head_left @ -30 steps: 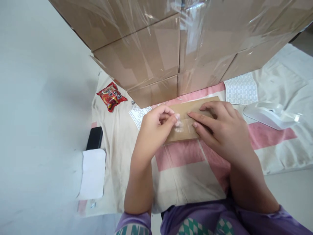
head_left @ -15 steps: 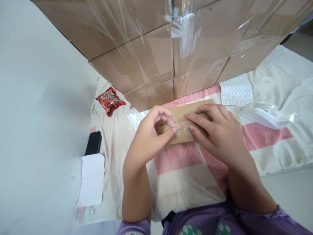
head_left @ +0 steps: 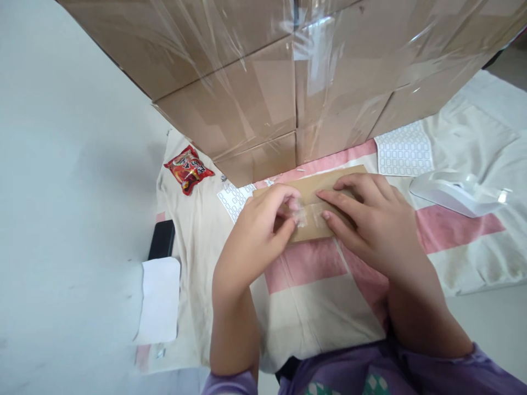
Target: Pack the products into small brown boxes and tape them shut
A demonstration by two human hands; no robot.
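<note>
Head view. The left hand (head_left: pixel 259 230) is lying at the centre of the frame with its thumb and forefinger closing together on a small crumpled piece of clear film (head_left: pixel 307 215), pinching it against the brown card (head_left: pixel 313 182). One second ago the same fingertips were holding the film slightly raised off the card's left part; half a second ago the hand was curling over it; now the fingertips are lying lower and the film is resting flatter on the card's surface. The right hand (head_left: pixel 370 219), just right of centre, is still lying palm down with its fingers spread and pressed on the card, as in both earlier pictures, so the card is not shifting on the pink-and-cream cloth (head_left: pixel 321 296). Judged from this, the film is being worked down onto the card while the card is being pinned, and it is not yet lying smooth.

Around the hands: a stack of film-wrapped cardboard boxes (head_left: pixel 255 104) is filling the upper frame; a sticker sheet (head_left: pixel 234 197) is showing just left of the card, and a second sticker sheet (head_left: pixel 403 151) at upper right; a white plastic object (head_left: pixel 453 192) is lying at right; a red snack packet (head_left: pixel 188 169) is lying at left.
</note>
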